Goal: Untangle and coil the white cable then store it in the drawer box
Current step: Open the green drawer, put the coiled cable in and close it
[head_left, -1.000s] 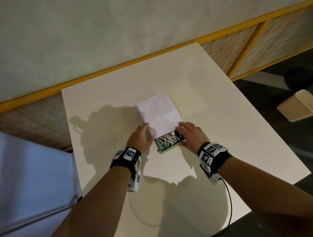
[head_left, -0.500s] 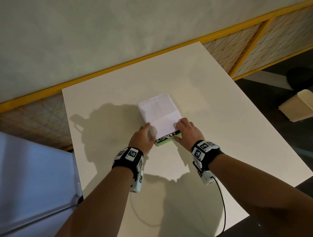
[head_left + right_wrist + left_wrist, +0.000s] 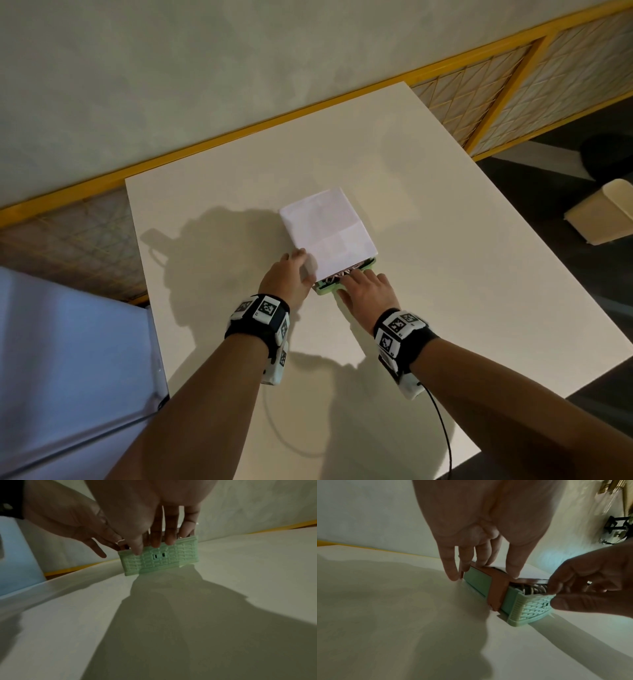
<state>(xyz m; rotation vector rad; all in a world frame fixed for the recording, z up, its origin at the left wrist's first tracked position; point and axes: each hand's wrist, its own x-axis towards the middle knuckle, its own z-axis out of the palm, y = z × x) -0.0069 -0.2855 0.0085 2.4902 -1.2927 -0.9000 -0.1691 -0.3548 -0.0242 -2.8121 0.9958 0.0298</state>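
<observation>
The drawer box (image 3: 327, 229) has a white top and a brown frame (image 3: 497, 592) and lies in the middle of the white table (image 3: 445, 257). Its green woven drawer (image 3: 323, 291) (image 3: 161, 561) sticks out a little at the near end. Loops of the coiled white cable (image 3: 337, 278) (image 3: 534, 588) show in the gap. My left hand (image 3: 291, 277) braces the box's near-left corner, with straight fingers (image 3: 450, 566) on the side and the thumb on the lid. My right hand (image 3: 368, 291) holds the drawer front, fingers over its top rim, thumb (image 3: 137, 549) on its face.
A beige bin (image 3: 606, 216) stands on the dark floor to the right of the table. A pale blue surface (image 3: 68, 359) adjoins the table's left edge. Yellow-framed lattice panels (image 3: 479, 89) run behind it. A black wire (image 3: 442, 428) hangs from my right wrist.
The drawer has slid most of the way into the box, hiding most of the cable. My right hand moved from the drawer's right side to its front. The left hand stayed put.
</observation>
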